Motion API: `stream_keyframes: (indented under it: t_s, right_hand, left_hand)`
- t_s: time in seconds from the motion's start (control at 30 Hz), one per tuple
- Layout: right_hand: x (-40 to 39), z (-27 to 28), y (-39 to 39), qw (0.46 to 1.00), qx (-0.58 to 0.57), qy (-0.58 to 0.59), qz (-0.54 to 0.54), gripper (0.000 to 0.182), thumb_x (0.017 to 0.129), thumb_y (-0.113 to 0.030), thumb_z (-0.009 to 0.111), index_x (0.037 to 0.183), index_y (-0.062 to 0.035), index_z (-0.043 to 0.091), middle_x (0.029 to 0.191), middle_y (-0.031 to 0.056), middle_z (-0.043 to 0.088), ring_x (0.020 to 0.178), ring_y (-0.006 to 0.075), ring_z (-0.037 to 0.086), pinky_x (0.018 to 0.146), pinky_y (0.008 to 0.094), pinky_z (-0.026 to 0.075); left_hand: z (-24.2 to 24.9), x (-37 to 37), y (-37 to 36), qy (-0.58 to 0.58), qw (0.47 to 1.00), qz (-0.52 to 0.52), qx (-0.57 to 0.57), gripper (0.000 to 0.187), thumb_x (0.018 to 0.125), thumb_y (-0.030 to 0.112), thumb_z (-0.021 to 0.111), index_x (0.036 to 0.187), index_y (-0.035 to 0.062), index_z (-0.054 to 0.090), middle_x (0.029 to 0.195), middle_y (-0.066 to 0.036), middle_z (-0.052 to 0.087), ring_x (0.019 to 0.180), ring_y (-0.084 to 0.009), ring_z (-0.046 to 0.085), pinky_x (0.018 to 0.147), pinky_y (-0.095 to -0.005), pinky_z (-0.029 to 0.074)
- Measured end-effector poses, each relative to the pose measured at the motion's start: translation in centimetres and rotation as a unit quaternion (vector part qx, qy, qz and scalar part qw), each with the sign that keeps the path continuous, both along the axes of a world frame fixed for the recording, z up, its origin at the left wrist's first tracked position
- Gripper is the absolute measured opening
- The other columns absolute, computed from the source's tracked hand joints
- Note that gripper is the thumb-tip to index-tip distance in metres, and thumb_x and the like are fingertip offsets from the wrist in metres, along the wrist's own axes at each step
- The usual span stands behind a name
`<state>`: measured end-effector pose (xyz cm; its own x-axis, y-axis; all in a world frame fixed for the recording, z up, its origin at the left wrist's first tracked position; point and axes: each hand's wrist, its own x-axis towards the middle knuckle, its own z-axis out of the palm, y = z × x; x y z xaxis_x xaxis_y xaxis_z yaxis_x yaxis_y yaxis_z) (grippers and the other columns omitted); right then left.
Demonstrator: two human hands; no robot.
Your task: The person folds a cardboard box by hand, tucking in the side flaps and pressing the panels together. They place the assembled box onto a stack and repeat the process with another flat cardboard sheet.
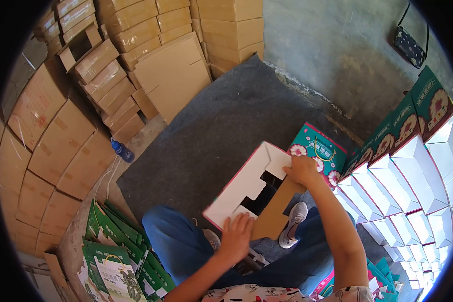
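An open-bottomed carton (246,183) with white flaps and one brown cardboard flap (274,216) is held tilted over my lap. Through the gap between the flaps, its inside looks dark. My left hand (237,234) rests on the carton's near edge, fingers bent over the white flap. At the far right corner my right hand (303,172) grips the edge where the white and brown flaps meet. Just beyond that hand, a teal gift box (319,151) with flower prints and a yellow cord handle lies on the dark mat.
Stacked brown cartons (60,146) line the left and back. A blue bottle (122,151) stands beside the dark mat (201,131). Green printed bags (116,251) lie at lower left. White-bottomed teal boxes (412,171) are piled at right. A small bag (410,48) hangs on the wall.
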<state>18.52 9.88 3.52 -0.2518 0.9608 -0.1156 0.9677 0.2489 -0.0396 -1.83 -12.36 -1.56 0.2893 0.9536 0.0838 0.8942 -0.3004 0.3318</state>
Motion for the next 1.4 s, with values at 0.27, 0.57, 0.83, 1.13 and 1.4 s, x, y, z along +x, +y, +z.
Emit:
stream_keyframes:
  t_s: [0.27, 0.57, 0.83, 1.13, 1.4]
  right_hand:
    - [2.9, 1.6, -1.0, 0.966, -0.243, 0.077, -0.036, 0.071, 0.091, -0.057, 0.032, 0.079, 0.0038, 0.066, 0.073, 0.0215, 0.064, 0.066, 0.0297, 0.065, 0.068, 0.0405, 0.052]
    - [4.6, -0.8, -2.0, 0.98, -0.129, 0.142, 0.043, 0.052, 0.084, -0.045, 0.056, 0.112, -0.0019, 0.054, 0.092, 0.0195, 0.063, 0.078, 0.0271, 0.063, 0.072, 0.0394, 0.052]
    - [1.6, -0.6, -7.3, 0.965, -0.027, -0.051, 0.255, 0.086, 0.061, -0.041, 0.08, 0.134, -0.0145, 0.042, 0.133, 0.0175, 0.04, 0.117, 0.0318, 0.045, 0.086, 0.0408, 0.047]
    - [0.8, -1.2, -5.3, 0.949, -0.13, -0.086, 0.275, 0.081, 0.056, -0.046, 0.081, 0.125, -0.0138, 0.053, 0.117, 0.0106, 0.051, 0.109, 0.0305, 0.048, 0.083, 0.0402, 0.047]
    - [0.0, -0.3, -3.9, 0.932, -0.2, -0.107, 0.282, 0.076, 0.057, -0.046, 0.081, 0.122, -0.0147, 0.057, 0.115, 0.0098, 0.052, 0.111, 0.0309, 0.046, 0.086, 0.0402, 0.046]
  left_hand:
    - [2.0, -6.3, 1.6, -0.08, 0.995, -0.054, -0.009, 0.037, 0.084, 0.016, 0.057, 0.118, 0.0012, 0.056, 0.123, -0.012, 0.055, 0.117, -0.0278, 0.047, 0.099, -0.0426, 0.033]
    - [-1.2, -0.8, 0.9, -0.221, 0.951, 0.18, 0.117, 0.067, 0.08, 0.021, 0.068, 0.133, -0.0045, 0.035, 0.111, -0.026, 0.053, 0.105, -0.0371, 0.05, 0.089, -0.0438, 0.039]
    - [-0.1, -0.1, 0.8, -0.008, 0.987, 0.071, 0.142, 0.06, 0.077, 0.038, 0.067, 0.118, -0.0048, 0.054, 0.127, -0.021, 0.048, 0.123, -0.0371, 0.039, 0.101, -0.0471, 0.034]
    - [-1.7, -0.3, 1.3, -0.031, 0.996, 0.022, 0.076, 0.067, 0.078, 0.044, 0.065, 0.118, -0.0083, 0.052, 0.122, -0.024, 0.05, 0.111, -0.0371, 0.048, 0.1, -0.0449, 0.033]
    - [-1.4, -0.3, 1.5, -0.025, 0.999, 0.012, 0.033, 0.061, 0.079, 0.044, 0.063, 0.113, -0.0057, 0.053, 0.117, -0.02, 0.052, 0.111, -0.0333, 0.048, 0.095, -0.0419, 0.036]
